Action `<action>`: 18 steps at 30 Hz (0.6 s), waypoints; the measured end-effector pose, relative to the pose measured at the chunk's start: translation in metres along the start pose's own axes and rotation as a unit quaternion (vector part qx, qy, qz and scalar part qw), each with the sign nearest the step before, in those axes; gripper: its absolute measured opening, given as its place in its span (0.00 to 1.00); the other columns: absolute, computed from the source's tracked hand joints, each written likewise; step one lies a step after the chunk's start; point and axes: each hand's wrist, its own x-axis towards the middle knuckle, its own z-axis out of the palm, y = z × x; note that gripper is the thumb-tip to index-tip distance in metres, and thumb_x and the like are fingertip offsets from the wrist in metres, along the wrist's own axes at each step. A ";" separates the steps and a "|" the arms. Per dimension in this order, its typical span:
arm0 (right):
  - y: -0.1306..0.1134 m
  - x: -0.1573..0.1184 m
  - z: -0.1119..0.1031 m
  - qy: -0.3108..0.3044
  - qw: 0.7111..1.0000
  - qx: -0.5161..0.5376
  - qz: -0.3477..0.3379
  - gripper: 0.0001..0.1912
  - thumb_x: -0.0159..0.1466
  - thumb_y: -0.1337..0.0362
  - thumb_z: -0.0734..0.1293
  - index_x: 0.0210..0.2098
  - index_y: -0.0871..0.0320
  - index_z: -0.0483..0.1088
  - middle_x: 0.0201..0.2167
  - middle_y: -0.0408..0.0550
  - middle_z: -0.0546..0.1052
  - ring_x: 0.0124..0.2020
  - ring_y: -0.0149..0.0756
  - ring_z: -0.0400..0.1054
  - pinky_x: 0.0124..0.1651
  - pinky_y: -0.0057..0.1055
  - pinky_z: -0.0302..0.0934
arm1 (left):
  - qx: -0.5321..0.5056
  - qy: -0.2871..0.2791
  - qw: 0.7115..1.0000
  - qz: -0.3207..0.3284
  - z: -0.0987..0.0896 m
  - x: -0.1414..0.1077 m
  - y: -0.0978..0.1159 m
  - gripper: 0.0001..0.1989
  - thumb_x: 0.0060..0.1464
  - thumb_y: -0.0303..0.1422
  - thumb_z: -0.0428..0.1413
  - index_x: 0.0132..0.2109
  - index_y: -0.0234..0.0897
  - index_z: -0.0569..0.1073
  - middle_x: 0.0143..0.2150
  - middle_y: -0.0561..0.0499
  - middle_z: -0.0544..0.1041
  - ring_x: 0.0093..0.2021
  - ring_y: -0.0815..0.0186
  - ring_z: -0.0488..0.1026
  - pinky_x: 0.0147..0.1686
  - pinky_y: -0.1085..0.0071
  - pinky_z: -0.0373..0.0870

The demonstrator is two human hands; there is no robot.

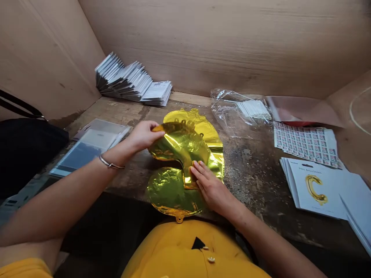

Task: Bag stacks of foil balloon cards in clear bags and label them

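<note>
I log left hand pinching gold foil balloon at ten o'clock; right hand, fingers extended, pressing it at four; uneven pull could crease it

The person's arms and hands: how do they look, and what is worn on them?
The left hand and right hand are ungloved. A thin, silvery bracelet circles the left wrist; a yellow sleeve shows on the upper left arm. No wristwear shows on the right.
</note>
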 end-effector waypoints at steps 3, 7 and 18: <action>-0.002 -0.003 -0.046 0.127 0.991 -0.009 0.034 0.30 0.70 0.69 0.55 0.69 0.53 0.47 0.69 0.50 0.54 0.69 0.42 0.47 0.67 0.48 0.53 | 0.124 0.223 0.930 0.264 -0.014 -0.037 0.053 0.05 0.55 0.30 0.55 0.37 0.35 0.74 0.34 0.51 0.77 0.35 0.67 0.74 0.39 0.70 0.72; 0.000 -0.017 -0.095 0.262 0.957 -0.093 0.086 0.31 0.69 0.68 0.58 0.69 0.51 0.47 0.69 0.47 0.54 0.68 0.46 0.50 0.68 0.50 0.51 | 0.277 0.212 0.781 0.518 0.002 -0.083 0.089 0.09 0.63 0.27 0.48 0.43 0.35 0.73 0.48 0.48 0.78 0.48 0.65 0.75 0.49 0.66 0.73; 0.016 -0.055 -0.067 0.084 0.988 -0.124 0.048 0.36 0.65 0.65 0.65 0.69 0.60 0.47 0.67 0.61 0.57 0.69 0.50 0.45 0.67 0.52 0.52 | 0.320 -0.087 0.780 0.531 0.103 -0.094 0.001 0.10 0.61 0.23 0.45 0.37 0.30 0.71 0.38 0.38 0.77 0.37 0.57 0.77 0.36 0.62 0.76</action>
